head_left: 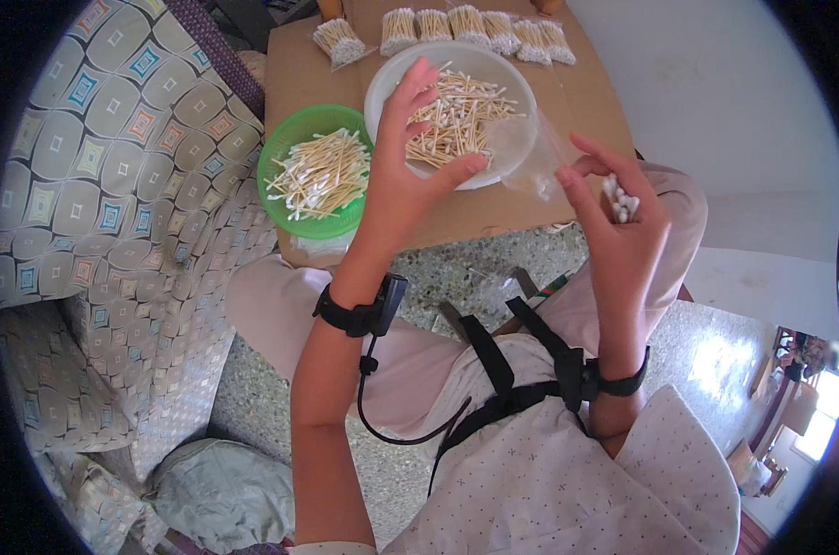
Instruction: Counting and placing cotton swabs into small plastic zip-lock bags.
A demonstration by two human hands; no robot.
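Note:
My left hand [414, 171] is raised over the left side of a white bowl [466, 50], its thumb and fingers apart with nothing between them. Loose cotton swabs [466, 111] with pale sticks lie heaped in that bowl. To the right, my right hand [628, 231] pinches a clear plastic bag [542, 168] between thumb and fingertip. Several cotton swabs [622, 203] are also tucked in this hand, their white tips showing; the sticks are mostly hidden. The bag hangs across the bowl's right rim. Left of the bowl, a green basket [270, 148] holds another pile of cotton swabs [322, 176].
Packed bundles of cotton swabs [470, 26] line the far edge of the cardboard-covered surface [401, 236]. Clear plastic [322, 244] lies below the basket. Patterned cloth [96, 185] hangs at the left, above a grey cloth bundle [221, 490]. A pale wall [715, 111] stands at the right.

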